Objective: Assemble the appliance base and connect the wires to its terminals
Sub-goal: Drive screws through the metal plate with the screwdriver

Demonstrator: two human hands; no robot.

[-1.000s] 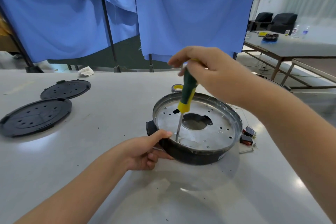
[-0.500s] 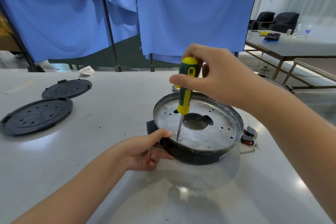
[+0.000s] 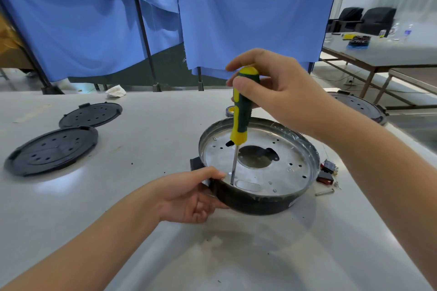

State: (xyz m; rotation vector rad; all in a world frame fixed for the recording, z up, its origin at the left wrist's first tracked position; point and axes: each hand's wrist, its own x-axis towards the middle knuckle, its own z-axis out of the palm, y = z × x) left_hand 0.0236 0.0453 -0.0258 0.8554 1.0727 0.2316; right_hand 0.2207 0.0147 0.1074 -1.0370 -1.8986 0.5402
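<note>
The round appliance base [image 3: 283, 168], a shiny metal pan with a centre hole set in a black ring, lies on the white table. My left hand [image 3: 189, 196] grips its near-left rim, thumb on top. My right hand [image 3: 272, 92] is closed on the top of a yellow and green screwdriver [image 3: 242, 111]. The screwdriver stands almost upright, its tip down on the pan floor close to my left thumb. Small black and red switches [image 3: 327, 172] and a loose screw [image 3: 325, 192] lie just right of the base.
Two black perforated round covers [image 3: 50, 149] [image 3: 91, 114] lie at the table's left. A tape roll [image 3: 229, 111] sits behind the base, another round base [image 3: 359, 106] at the far right edge. Crumpled paper [image 3: 115, 91] lies at the back. Blue curtains hang behind.
My right hand has shifted its hold on the screwdriver handle, from wrapped over the top to fingertips around it, and the tool stands more upright. My left hand and the base have stayed put.
</note>
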